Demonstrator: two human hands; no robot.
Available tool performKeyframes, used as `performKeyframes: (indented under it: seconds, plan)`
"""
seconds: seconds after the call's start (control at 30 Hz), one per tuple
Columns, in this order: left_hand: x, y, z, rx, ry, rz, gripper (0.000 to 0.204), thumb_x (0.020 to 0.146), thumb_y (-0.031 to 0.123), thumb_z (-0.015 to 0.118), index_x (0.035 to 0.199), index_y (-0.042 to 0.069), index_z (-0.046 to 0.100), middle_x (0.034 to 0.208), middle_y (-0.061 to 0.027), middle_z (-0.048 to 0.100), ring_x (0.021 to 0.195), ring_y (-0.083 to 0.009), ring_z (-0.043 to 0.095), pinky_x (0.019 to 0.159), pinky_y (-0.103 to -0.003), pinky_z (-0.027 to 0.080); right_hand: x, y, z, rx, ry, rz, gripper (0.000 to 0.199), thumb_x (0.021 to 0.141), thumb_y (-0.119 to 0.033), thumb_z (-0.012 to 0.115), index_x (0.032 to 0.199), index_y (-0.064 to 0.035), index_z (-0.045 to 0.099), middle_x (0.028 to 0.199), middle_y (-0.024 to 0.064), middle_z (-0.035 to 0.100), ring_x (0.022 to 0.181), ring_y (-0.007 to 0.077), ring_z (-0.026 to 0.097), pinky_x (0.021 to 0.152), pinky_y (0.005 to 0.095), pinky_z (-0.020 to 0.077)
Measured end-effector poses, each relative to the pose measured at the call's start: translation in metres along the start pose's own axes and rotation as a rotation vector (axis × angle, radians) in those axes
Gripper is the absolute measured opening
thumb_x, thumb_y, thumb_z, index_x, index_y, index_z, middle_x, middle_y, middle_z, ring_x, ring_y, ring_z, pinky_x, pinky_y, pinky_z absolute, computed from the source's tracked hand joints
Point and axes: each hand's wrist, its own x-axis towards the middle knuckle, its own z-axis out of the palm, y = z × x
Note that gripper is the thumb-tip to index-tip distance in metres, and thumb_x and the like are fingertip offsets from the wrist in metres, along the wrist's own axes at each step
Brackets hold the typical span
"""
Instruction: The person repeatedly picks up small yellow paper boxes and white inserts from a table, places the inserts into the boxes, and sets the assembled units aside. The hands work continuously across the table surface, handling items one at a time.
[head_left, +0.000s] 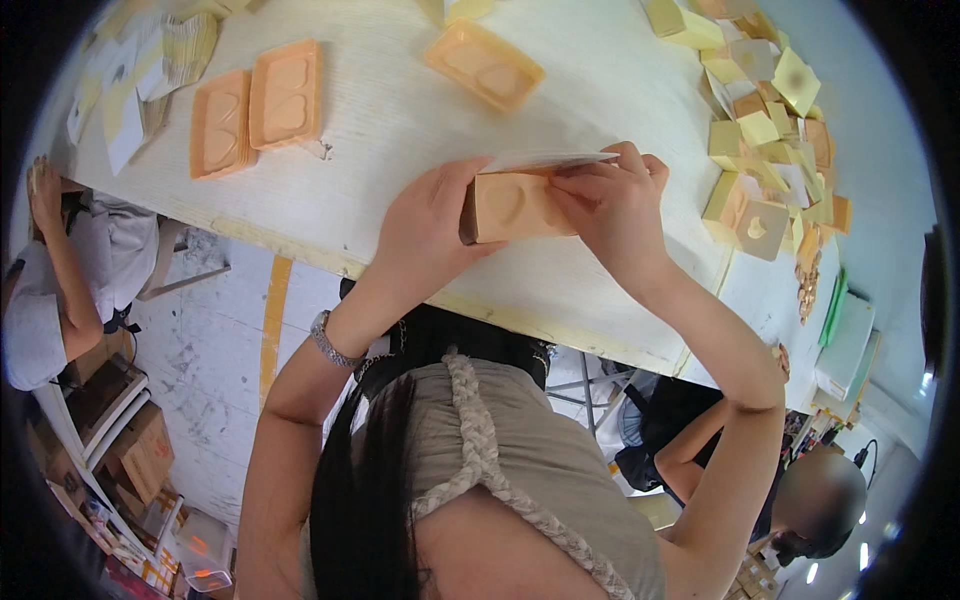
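Note:
Above the table's near edge is a small open carton (473, 222) with an orange moulded tray (508, 203) inside; a rounded hollow shows in the tray. My left hand (425, 222) is closed round the carton's left end, thumb along the far side and fingers at the near side. At the right end, my right hand (618, 212) has its fingers bent and pressed together at the tray and the carton's edge. A pale lid flap (540, 158) stands up along the far side, beneath my right fingertips. What those fingertips pinch is partly hidden.
Orange trays with heart-shaped hollows lie farther off: two stacks (222, 125) (286, 95) at left, one tray (485, 65) ahead. Flat cartons (165, 65) are piled far left. Yellow boxes (760, 140) heap up at right. One person (75, 260) sits left, another (700, 430) right.

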Motion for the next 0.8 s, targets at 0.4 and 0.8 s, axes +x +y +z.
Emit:
performKeyframes:
  seconds: [0.4,0.8]
  plan:
    - [0.006,0.0,-0.004,-0.086,-0.084,-0.089,0.07,0.062,0.013,0.083,0.125,0.008,0.052,0.119,-0.0111,0.061,0.105,-0.0333,0.06,0.088,-0.042,0.049,-0.025,-0.038,-0.016,-0.523,0.043,-0.143,0.034,0.077,-0.013,0.063,0.111,-0.0143,0.068,0.108,0.0012,0.063,0.116,0.0194,0.052,0.099,0.049,0.0222]
    - [0.007,0.001,0.002,0.1,-0.149,-0.015,0.09,0.06,0.021,0.086,0.139,0.007,0.045,0.123,-0.0127,0.058,0.113,-0.0302,0.056,0.095,-0.041,0.044,-0.043,-0.033,-0.004,-0.113,-0.213,-0.252,0.054,0.076,-0.021,0.073,0.121,0.0051,0.06,0.133,0.0167,0.058,0.123,0.0326,0.053,0.099,0.0396,0.0452]
